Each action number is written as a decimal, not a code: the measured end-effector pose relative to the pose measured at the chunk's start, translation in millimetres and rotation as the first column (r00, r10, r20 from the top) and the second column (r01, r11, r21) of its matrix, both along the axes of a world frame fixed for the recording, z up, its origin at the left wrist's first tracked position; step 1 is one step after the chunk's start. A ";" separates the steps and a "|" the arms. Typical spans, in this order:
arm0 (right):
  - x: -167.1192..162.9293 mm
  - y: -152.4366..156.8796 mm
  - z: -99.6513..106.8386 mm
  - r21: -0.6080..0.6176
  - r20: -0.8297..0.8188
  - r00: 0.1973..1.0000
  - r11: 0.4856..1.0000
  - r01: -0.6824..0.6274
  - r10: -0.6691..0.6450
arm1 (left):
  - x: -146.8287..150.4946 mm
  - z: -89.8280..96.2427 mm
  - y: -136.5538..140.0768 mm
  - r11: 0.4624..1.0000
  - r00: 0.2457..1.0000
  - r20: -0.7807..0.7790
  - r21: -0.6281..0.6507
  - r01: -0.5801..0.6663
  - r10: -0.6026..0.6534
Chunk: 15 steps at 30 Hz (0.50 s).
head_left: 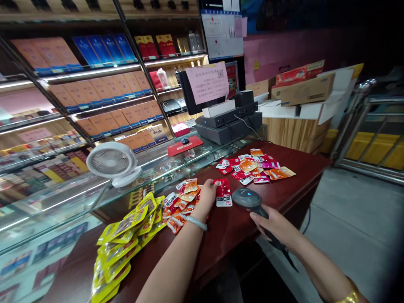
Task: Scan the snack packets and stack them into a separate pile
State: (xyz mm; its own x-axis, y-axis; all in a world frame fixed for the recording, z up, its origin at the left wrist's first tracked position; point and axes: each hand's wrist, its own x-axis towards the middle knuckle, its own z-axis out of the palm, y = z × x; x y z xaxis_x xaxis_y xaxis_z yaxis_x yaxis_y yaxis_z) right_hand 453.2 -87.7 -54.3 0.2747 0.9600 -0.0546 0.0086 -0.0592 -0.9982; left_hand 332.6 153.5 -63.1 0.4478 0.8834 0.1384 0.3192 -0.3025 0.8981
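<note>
My left hand (208,194) is closed on the edge of a red and white snack packet (223,193) at the middle of the dark red counter. In my right hand (277,225) is a grey barcode scanner (248,198), gripped by its handle; a blue light glows on its head, which points toward the packet. Beside my left wrist lies a pile of orange and red snack packets (184,202), partly hidden by the arm. Yellow snack packets (126,240) are heaped to the left. Farther back sits another mixed pile of small packets (252,166).
A white fan (110,162) stands on the glass display counter (160,168) at left. Behind are a monitor with a pink notice (208,84), a cash drawer (227,128) and a red mat (185,146) bearing a mouse. Cardboard boxes (303,90) and a metal railing (372,139) are at right.
</note>
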 end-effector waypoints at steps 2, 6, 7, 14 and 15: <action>-7.1 -1.2 5.4 -0.008 0.020 1.000 1.000 -0.005 0.005 | -7.4 7.0 -7.6 0.999 0.999 -0.017 0.042 -0.034 0.035; -14.9 -0.6 16.8 -0.041 0.072 0.997 0.999 -0.026 0.029 | -19.2 26.4 -22.7 0.979 0.997 0.055 -0.199 -0.039 0.051; -14.9 1.1 19.6 -0.049 0.071 0.997 0.998 -0.037 0.040 | -21.6 31.2 -24.8 0.955 0.994 0.091 -0.294 -0.026 0.055; 15.9 39.1 27.9 -0.144 0.002 0.995 0.984 -0.100 0.101 | -31.5 51.8 -9.1 0.800 0.950 0.291 -0.542 0.259 -0.110; 24.3 47.7 29.0 -0.158 0.007 0.993 0.981 -0.114 0.117 | -31.6 53.9 -4.2 0.793 0.952 0.283 -0.551 0.260 -0.115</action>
